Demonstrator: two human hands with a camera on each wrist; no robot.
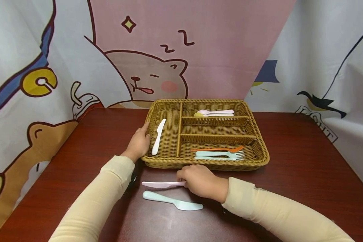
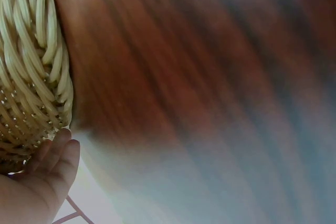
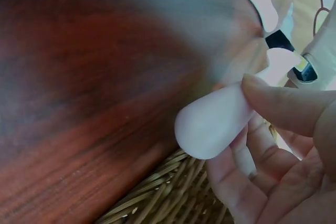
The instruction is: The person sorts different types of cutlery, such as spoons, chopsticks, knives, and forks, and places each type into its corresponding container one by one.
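Note:
My right hand (image 1: 199,179) pinches a pale pink plastic knife (image 1: 161,184) by its handle, just in front of the basket. In the right wrist view the rounded handle end (image 3: 212,124) sticks out past the thumb. My left hand (image 1: 139,143) rests against the left side of the woven basket (image 1: 205,164), its fingers (image 2: 65,156) lying along the outer wall. A pale mint knife (image 1: 172,201) lies on the table nearer me. Inside the basket's left compartment is a white knife (image 1: 159,136).
Across the basket's front right compartment lie an orange fork (image 1: 227,149) and mint forks (image 1: 217,154). Pink and white spoons (image 1: 216,112), one with a yellow end, lie in the back compartment. The dark red table (image 1: 302,161) meets a printed curtain (image 1: 224,50) behind.

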